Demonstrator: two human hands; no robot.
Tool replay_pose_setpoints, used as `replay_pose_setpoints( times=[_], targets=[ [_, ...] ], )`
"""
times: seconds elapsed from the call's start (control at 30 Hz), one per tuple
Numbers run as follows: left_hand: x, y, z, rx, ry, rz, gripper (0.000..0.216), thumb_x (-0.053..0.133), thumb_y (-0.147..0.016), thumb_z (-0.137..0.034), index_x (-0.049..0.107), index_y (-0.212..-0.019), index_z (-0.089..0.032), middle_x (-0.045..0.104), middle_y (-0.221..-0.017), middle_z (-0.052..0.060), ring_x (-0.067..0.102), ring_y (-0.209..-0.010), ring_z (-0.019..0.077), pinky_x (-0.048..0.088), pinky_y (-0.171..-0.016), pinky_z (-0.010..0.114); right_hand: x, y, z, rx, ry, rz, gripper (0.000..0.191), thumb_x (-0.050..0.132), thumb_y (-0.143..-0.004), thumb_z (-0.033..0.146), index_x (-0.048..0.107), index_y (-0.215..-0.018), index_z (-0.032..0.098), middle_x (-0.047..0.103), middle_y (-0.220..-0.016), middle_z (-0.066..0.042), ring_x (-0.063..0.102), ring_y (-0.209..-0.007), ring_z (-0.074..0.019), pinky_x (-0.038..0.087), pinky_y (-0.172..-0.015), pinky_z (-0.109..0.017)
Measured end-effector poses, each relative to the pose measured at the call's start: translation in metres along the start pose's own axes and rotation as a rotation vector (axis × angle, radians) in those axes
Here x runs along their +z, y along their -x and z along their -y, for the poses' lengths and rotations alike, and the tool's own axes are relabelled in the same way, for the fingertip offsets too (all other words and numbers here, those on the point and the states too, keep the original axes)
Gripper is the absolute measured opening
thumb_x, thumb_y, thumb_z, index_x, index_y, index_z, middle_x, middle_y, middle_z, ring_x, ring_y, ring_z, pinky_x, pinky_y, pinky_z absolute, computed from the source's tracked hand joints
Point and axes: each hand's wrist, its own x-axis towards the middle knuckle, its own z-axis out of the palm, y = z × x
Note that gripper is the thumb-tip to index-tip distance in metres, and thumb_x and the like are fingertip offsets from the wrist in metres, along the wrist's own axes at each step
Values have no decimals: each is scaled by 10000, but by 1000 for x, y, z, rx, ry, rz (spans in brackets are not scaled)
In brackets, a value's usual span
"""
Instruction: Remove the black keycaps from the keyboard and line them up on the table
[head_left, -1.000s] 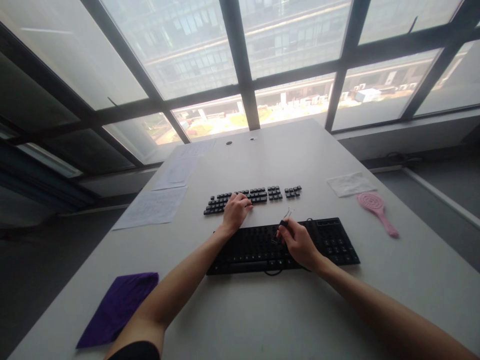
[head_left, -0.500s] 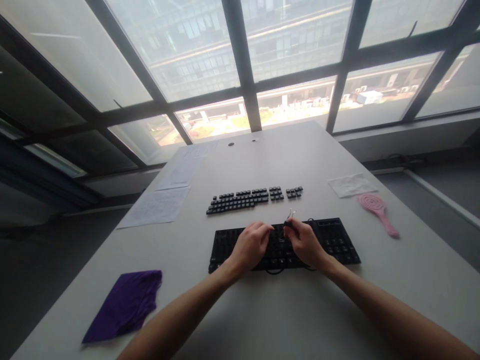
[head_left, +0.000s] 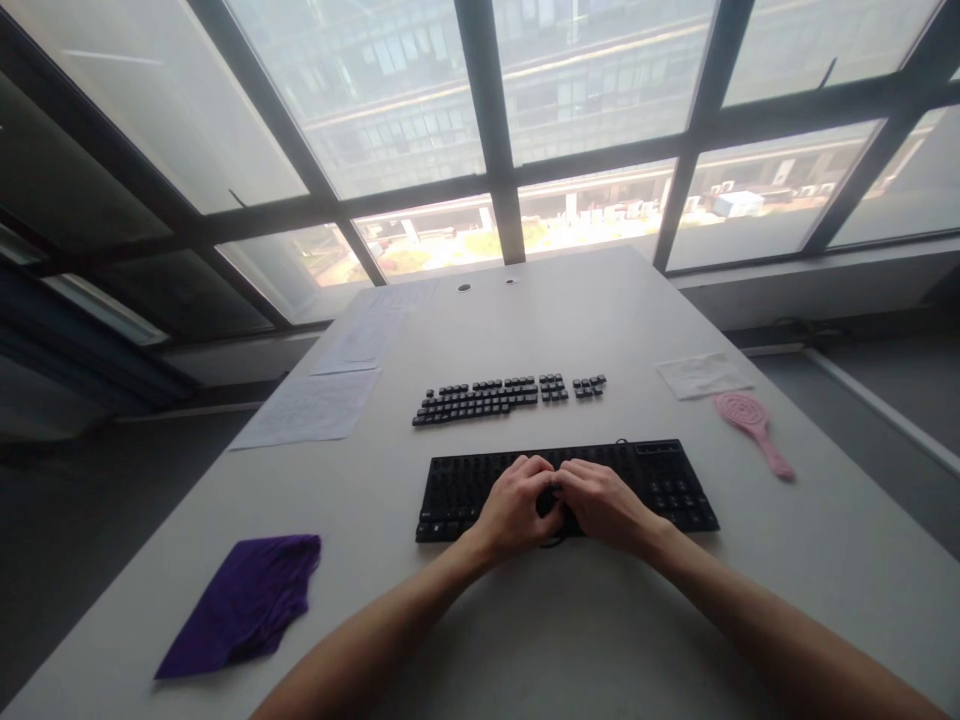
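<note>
A black keyboard [head_left: 461,475] lies under my hands, with many keycaps off its left and middle parts and keys still on its number pad. My left hand [head_left: 517,505] is closed over the middle of it, fingertips pinched against those of my right hand [head_left: 600,500]. Whatever is in the left fingers is hidden. The right hand is also closed; the wire keycap puller it held a moment ago is now largely covered by the fingers. Only a small dark bit shows between the fingertips. Beyond the keyboard, loose black keycaps [head_left: 480,402] stand in rows.
A purple cloth [head_left: 240,605] lies at the left front of the white table [head_left: 570,330]. Printed sheets [head_left: 307,408] are along the left edge. On the right are a white tissue [head_left: 703,376] and a pink hairbrush [head_left: 754,425]. Large windows rise behind the table.
My hands have come together over the middle of the keyboard. The puller's wire ends, which pointed up from my right hand, no longer show.
</note>
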Motion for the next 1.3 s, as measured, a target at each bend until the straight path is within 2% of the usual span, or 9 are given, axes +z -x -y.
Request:
replay_pose_setpoints(
  times=[0.13,0.3,0.47,0.57,0.7,0.87,1.03,1.17,1.3],
  targets=[
    [-1,-9,3,-8,1,59,85,721,-764,-204,686,-840,-220,653,-938,32,593,-885,203,503,-799,322,4,6,-1,-32,-4,-23,213,403,-936,71,579,-967,188,601,-825,-58,512,-712,-186,421,-664,-299],
    [8,-15,12,-6,43,40,65,760,-787,-219,698,-802,-203,654,-896,27,600,-880,190,495,-801,307,3,7,-6,276,-311,-157,134,466,-961,151,585,-912,190,650,-820,-47,584,-726,-174,457,-677,-288],
    [14,-12,12,22,125,-28,132,691,-875,-264,686,-995,-209,650,-993,50,605,-943,195,503,-868,332,-4,3,-11,492,-506,-259,156,497,-963,234,575,-834,193,622,-698,0,570,-635,-149,450,-618,-259],
    [15,-10,11,35,174,-70,150,646,-913,-268,655,-1050,-207,648,-1044,63,611,-984,198,512,-889,336,-4,3,-12,514,-529,-305,161,510,-965,282,589,-855,195,598,-665,10,559,-603,-146,442,-599,-257],
    [16,-8,13,42,167,-181,164,630,-928,-294,614,-1064,-203,655,-971,51,617,-917,188,525,-848,329,-2,3,-10,525,-458,-335,160,501,-976,308,576,-879,205,643,-717,-5,600,-644,-159,446,-631,-264],
    [18,-7,12,197,-14,-166,177,556,-965,-231,626,-1127,-210,656,-1027,73,594,-954,196,529,-854,345,-3,2,-7,530,-413,-299,134,480,-990,311,545,-922,215,654,-705,12,591,-605,-145,431,-623,-256],
    [17,-8,6,233,-83,-217,148,563,-955,-202,670,-1057,-205,644,-1042,83,585,-972,199,534,-843,335,-4,2,-8,544,-453,-306,153,479,-993,319,529,-886,222,649,-704,17,587,-602,-143,425,-604,-249],
    [0,-18,14,124,22,-251,112,636,-918,-230,685,-1016,-204,664,-991,68,601,-957,194,520,-855,334,-1,1,-11,578,-464,-357,191,466,-1002,337,526,-860,225,664,-711,3,584,-597,-148,435,-605,-257],
    [-25,-45,48,-2,-96,-251,112,691,-869,-214,703,-980,-208,713,-945,44,613,-909,206,488,-865,361,1,1,-13,585,-499,-377,197,472,-1000,356,527,-862,227,684,-734,-11,593,-601,-154,449,-601,-263]
  ],
)
